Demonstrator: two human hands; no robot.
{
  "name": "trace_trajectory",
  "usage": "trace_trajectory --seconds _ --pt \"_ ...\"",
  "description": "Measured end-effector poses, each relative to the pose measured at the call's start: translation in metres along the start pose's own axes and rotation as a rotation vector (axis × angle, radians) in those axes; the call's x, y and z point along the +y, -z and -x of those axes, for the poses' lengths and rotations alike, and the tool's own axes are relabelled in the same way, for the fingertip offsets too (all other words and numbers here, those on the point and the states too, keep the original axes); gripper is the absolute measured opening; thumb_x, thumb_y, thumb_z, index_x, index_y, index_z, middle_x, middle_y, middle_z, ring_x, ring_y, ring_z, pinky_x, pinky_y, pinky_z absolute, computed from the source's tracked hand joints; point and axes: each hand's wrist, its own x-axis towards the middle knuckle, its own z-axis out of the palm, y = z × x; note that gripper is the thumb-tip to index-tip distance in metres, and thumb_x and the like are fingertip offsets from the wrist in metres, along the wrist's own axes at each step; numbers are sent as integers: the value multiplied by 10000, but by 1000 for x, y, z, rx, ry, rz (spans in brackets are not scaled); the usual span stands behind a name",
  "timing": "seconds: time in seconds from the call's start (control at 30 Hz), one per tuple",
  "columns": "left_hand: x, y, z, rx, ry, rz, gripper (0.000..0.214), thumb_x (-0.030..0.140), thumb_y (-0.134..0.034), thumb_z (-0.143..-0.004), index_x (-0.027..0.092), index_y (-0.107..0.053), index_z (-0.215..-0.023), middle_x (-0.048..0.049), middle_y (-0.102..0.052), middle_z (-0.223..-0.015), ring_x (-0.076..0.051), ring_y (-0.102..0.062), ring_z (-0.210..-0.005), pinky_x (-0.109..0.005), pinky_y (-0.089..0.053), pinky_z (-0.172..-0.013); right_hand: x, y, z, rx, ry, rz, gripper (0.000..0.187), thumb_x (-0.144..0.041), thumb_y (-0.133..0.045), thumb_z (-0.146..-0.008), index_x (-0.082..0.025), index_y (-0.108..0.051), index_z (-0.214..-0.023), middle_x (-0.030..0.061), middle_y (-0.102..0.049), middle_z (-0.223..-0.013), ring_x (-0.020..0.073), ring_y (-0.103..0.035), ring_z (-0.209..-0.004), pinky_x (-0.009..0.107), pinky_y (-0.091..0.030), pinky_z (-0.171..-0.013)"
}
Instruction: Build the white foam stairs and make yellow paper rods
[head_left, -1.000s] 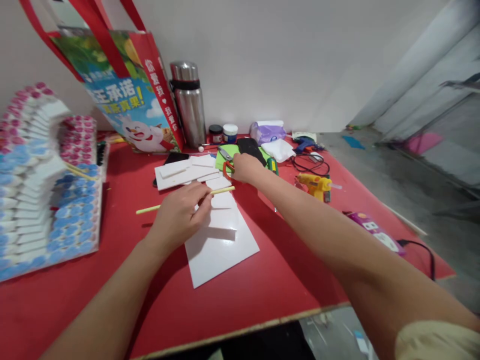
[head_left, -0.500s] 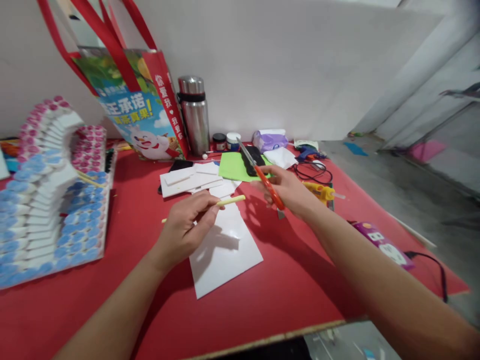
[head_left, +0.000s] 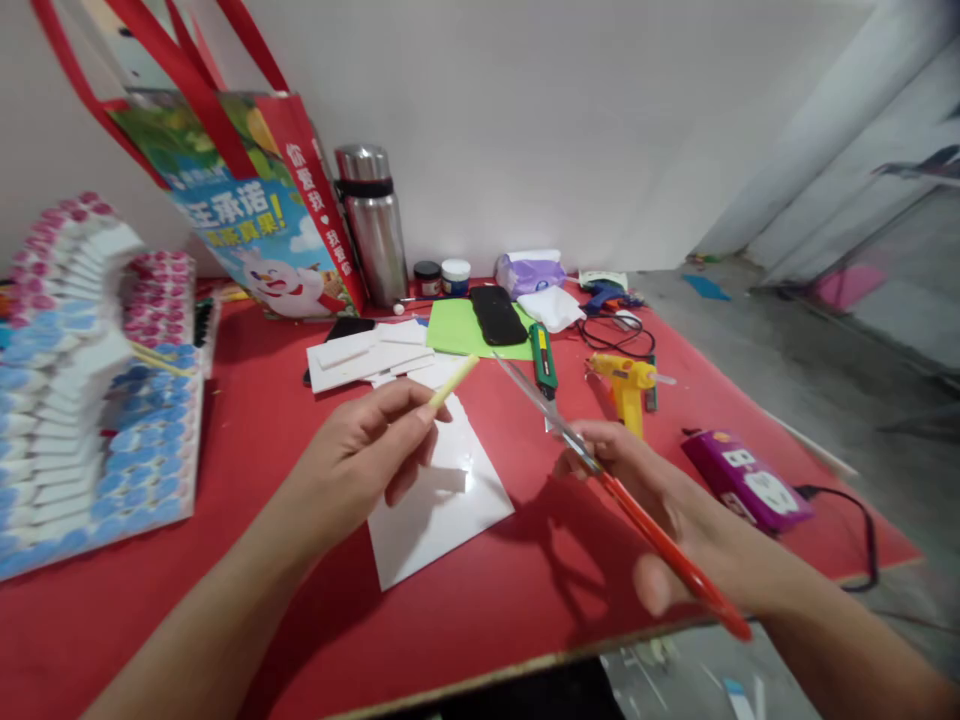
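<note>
My left hand pinches a thin pale-yellow stick, which tilts up to the right above a white board. Most of the stick's lower part is hidden by the fingers. In my right hand is a pair of scissors with red-orange handles. Its blades point up and left toward the stick's tip but stay apart from it; whether the blades are parted is hard to tell. Beyond the scissors lies a green utility knife, and a yellow glue gun rests to its right.
Left stands a model of white steps with blue and pink rolls. Along the wall are a printed bag, a steel flask and a black phone. A purple power box with a cord sits near the right edge.
My right hand has come nearer and lower with the scissors, whose blades now point more to the left. The stick in my left hand has turned to a steeper slant. The view has shifted slightly.
</note>
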Motion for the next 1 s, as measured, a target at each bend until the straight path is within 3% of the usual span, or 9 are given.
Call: trace_trajectory --seconds 0.07,0.2,0.4,0.53,0.73,1.0 --pt "2 -13 4 -45 75 128 217 428 -585 -966 219 -629 -926 52 -454 -604 -67 -338 -471 -200 -217 -446 -3 0 6 -33 -37 24 983 -568 -936 -562 -297 -492 -1396 63 -619 -1183 281 -631 -1005 344 -538 -834" --pt "-4 -38 4 -78 151 322 205 368 -596 -963 194 -613 -856 68 -391 -559 -51 -257 -481 -186 -191 -460 -14 -3 10 -100 -132 79 860 -464 -943 -608 -280 -530 -1340 25 -650 -1040 219 -622 -886 291 -528 -753" --pt "-10 -60 -2 -103 181 339 278 360 -569 -973 141 -654 -824 57 -419 -524 -36 -259 -448 -202 -170 -446 -25 -2 9 -219 -235 -28 709 -466 -871 -721 -258 -538 -1312 -20 -618 -854 142 -550 -702 235 -457 -609" --pt "-9 -66 -4 -111 197 317 291 393 -586 -971 129 -666 -878 55 -443 -543 -31 -275 -445 -204 -168 -447 -22 -1 8 -250 -247 -149 764 -473 -848 -742 -256 -495 -1383 -10 -627 -856 158 -569 -714 262 -479 -640" --pt "-11 -67 -5 -101 232 307 252 363 -584 -961 131 -638 -880 58 -445 -545 -32 -281 -439 -205 -175 -447 -17 -1 3 -203 -205 -93 752 -516 -834 -734 -254 -537 -1374 48 -651 -977 240 -624 -899 338 -531 -769" --pt "-13 -68 -7 -127 246 331 244 329 -578 -964 146 -601 -805 53 -465 -559 -28 -290 -426 -206 -171 -438 -27 -1 -2 -209 -232 -121 593 -456 -839 -759 -236 -591 -1251 -26 -548 -811 147 -517 -722 274 -476 -688"
